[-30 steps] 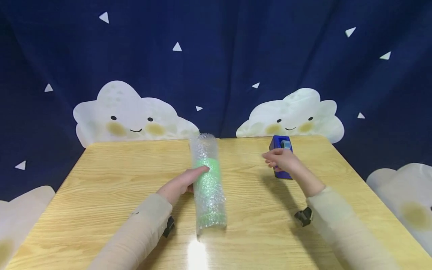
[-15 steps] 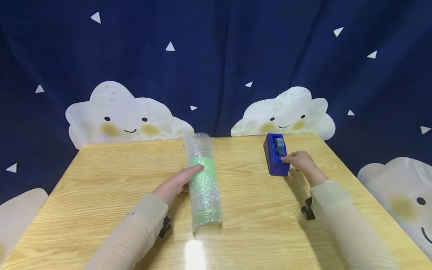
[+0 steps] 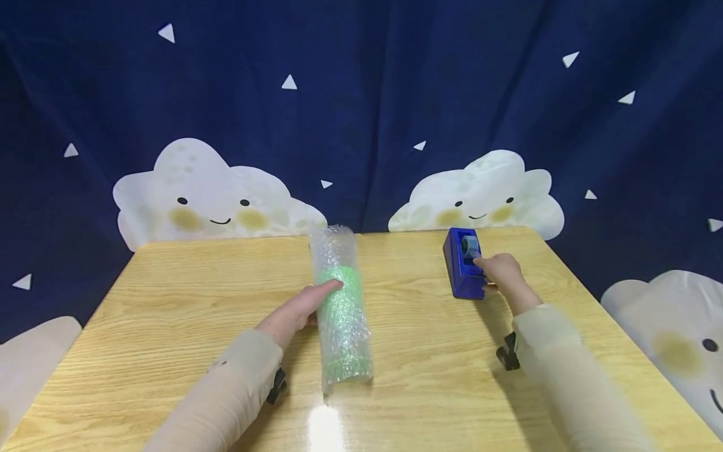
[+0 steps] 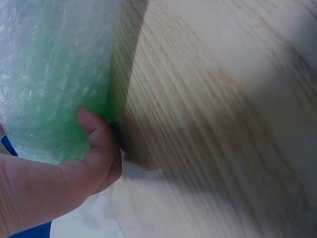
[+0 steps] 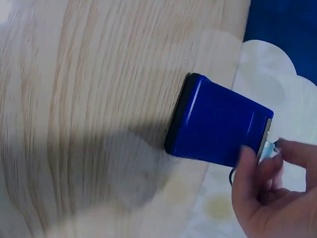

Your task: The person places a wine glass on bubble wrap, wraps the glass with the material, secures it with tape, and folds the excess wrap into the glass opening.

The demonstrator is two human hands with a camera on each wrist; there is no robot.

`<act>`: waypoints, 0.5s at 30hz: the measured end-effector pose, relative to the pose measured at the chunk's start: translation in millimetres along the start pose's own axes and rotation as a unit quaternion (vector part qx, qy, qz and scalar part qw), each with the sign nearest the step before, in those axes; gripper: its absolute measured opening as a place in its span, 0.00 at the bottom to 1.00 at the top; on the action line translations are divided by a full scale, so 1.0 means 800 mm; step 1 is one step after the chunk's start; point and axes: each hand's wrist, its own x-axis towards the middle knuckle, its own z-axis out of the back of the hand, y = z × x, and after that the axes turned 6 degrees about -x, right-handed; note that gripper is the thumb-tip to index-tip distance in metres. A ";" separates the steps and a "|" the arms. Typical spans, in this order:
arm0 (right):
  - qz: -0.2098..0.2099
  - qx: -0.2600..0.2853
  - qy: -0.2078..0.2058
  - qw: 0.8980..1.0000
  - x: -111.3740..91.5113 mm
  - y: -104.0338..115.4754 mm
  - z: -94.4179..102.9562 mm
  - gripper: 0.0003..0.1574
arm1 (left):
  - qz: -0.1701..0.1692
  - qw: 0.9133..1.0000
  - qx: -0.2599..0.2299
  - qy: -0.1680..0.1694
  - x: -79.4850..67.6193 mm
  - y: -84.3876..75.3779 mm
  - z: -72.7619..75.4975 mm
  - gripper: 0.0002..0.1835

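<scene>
A green cylinder in clear bubble wrap (image 3: 346,333) lies lengthwise on the table, with empty wrap extending past its far end. My left hand (image 3: 296,312) holds it from the left, thumb over the top; in the left wrist view a curled finger (image 4: 91,124) presses the wrap. To the right stands a blue tape dispenser (image 3: 466,285) with a roll of clear tape (image 3: 469,246). My right hand (image 3: 504,271) is at its front; in the right wrist view its fingers pinch the tape end (image 5: 268,150) by the toothed cutting edge, thumb close to the dispenser's front.
The light wooden table (image 3: 214,276) ends at a dark blue curtain (image 3: 361,113) with white smiling clouds (image 3: 209,194) behind it. A bright light reflection lies on the table near the front edge. A black wrist camera (image 3: 508,353) hangs under the right sleeve.
My right hand has moved from in front of the dispenser's left side to its front right, fingers now on the tape. The left hand and wrapped cylinder stay in place.
</scene>
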 end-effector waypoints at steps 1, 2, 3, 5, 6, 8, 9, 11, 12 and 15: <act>-0.012 0.046 0.005 0.999 -0.001 -0.001 -0.002 0.19 | 0.001 1.000 0.000 -0.001 0.000 0.001 0.000 0.37; -0.020 0.084 0.008 0.996 -0.001 -0.002 -0.004 0.17 | 0.001 1.000 0.002 -0.002 0.000 0.002 0.001 0.37; -0.026 0.116 0.009 0.993 -0.001 -0.003 -0.005 0.15 | 0.001 1.000 0.005 -0.003 0.000 0.002 0.001 0.37; -0.036 0.164 0.010 0.986 -0.002 -0.003 -0.009 0.14 | -0.002 1.000 0.007 -0.005 0.000 0.003 0.002 0.38; -0.040 0.183 0.008 0.982 -0.002 -0.002 -0.010 0.13 | -0.004 1.000 0.005 -0.006 0.000 0.003 0.003 0.38; -0.052 0.211 -0.005 0.976 -0.001 -0.002 -0.014 0.12 | -0.007 1.000 0.003 -0.007 0.000 0.003 0.003 0.38; -0.059 0.220 -0.014 0.974 -0.001 -0.002 -0.016 0.11 | -0.008 1.000 0.000 -0.008 0.000 0.002 0.003 0.38; -0.069 0.228 -0.034 0.971 0.000 -0.002 -0.019 0.10 | -0.011 1.000 -0.002 -0.008 0.000 0.003 0.001 0.41; -0.072 0.225 -0.044 0.971 0.000 -0.003 -0.020 0.10 | -0.012 1.000 -0.004 -0.009 0.000 0.003 0.000 0.41; -0.078 0.205 -0.055 0.974 0.000 -0.005 -0.018 0.10 | -0.011 1.000 -0.004 -0.010 0.002 0.004 -0.002 0.44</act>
